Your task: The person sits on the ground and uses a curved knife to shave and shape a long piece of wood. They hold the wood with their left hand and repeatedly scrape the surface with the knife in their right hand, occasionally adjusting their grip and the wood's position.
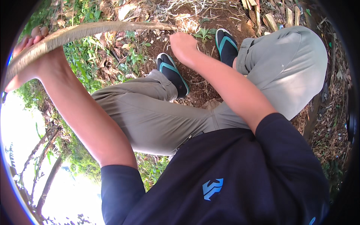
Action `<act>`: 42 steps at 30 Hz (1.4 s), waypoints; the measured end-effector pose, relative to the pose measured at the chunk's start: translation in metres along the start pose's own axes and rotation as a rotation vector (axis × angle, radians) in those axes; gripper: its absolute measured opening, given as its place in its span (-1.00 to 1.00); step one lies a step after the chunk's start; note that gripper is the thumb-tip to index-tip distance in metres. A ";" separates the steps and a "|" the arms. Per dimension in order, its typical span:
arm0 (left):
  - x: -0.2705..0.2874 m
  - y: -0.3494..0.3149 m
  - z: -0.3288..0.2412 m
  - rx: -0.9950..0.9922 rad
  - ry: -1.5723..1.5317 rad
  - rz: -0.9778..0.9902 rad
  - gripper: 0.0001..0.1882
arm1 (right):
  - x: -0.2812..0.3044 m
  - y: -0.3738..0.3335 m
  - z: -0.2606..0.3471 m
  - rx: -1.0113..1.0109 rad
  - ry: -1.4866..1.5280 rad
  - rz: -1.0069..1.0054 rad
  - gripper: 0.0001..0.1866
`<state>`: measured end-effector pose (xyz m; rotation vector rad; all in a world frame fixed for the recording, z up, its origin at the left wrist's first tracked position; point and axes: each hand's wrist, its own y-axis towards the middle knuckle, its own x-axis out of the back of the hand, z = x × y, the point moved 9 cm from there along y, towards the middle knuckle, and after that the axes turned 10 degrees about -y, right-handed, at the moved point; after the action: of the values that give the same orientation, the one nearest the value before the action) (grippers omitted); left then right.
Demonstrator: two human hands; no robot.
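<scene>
At the broad end of the strip [93, 27]: left hand [39, 63], fingers curled about it, tips showing past its upper edge.
By the thin tip: right hand [184, 47], fingers folded in; I can't tell whether they pinch it.
Strip's run: lengthwise from hand to hand, gently arched, leftward of the right fingers; left hand on it, right hand right at the tip.
Feet: two sandals [169, 68] with teal straps.
Ground: soil [198, 84], green plants [80, 69], split wood [270, 21].
</scene>
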<state>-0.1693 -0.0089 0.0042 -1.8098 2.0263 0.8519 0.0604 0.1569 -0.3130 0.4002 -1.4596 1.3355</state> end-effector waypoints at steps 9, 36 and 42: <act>-0.007 -0.017 -0.002 -0.066 0.050 0.031 -0.69 | -0.010 -0.001 -0.012 -0.152 0.170 0.061 -0.75; 0.002 -0.002 0.001 0.012 0.001 -0.042 -0.59 | 0.004 -0.016 0.000 -0.056 0.108 0.052 -0.76; 0.013 0.006 0.006 0.076 0.007 -0.226 -0.62 | 0.003 -0.021 0.005 -0.048 0.042 -0.070 -0.77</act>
<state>-0.1780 -0.0153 -0.0066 -1.9541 1.7881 0.6937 0.0737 0.1471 -0.2985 0.3867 -1.4267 1.2441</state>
